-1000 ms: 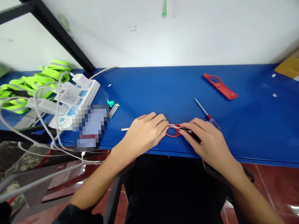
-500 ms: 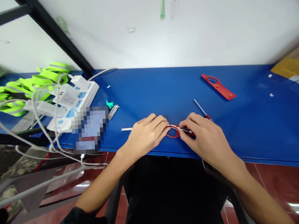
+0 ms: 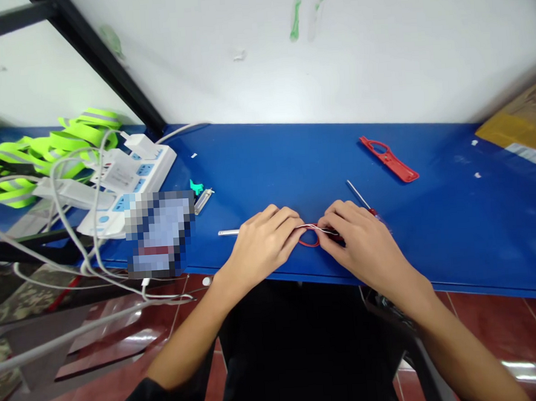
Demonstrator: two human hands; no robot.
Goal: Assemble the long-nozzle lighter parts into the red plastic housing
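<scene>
Just above the table's front edge, both hands work close together on a red plastic casing half, whose round ring [image 3: 309,239] shows between them. My left hand [image 3: 265,240] is closed, pinching thin white and red wires [image 3: 312,226] at the ring's left side. A silver metal strip [image 3: 227,232] sticks out to the left from under that hand. My right hand [image 3: 365,234] is closed on the other end of the wires, over the casing's handle, which its fingers mostly hide. Beyond this hand lies a screwdriver [image 3: 359,195] with a red handle, partly covered.
A second red casing half [image 3: 390,160] lies farther back on the blue table [image 3: 266,164]. At left are a phone [image 3: 161,231], a white power strip [image 3: 151,177] with cables, a small green piece [image 3: 196,186] and neon straps [image 3: 87,139]. A cardboard box [image 3: 527,124] stands right.
My right hand has shifted slightly left, and its fingers now cover more of the dark part by the wires. My left hand keeps its pinch. The camera view has moved a little.
</scene>
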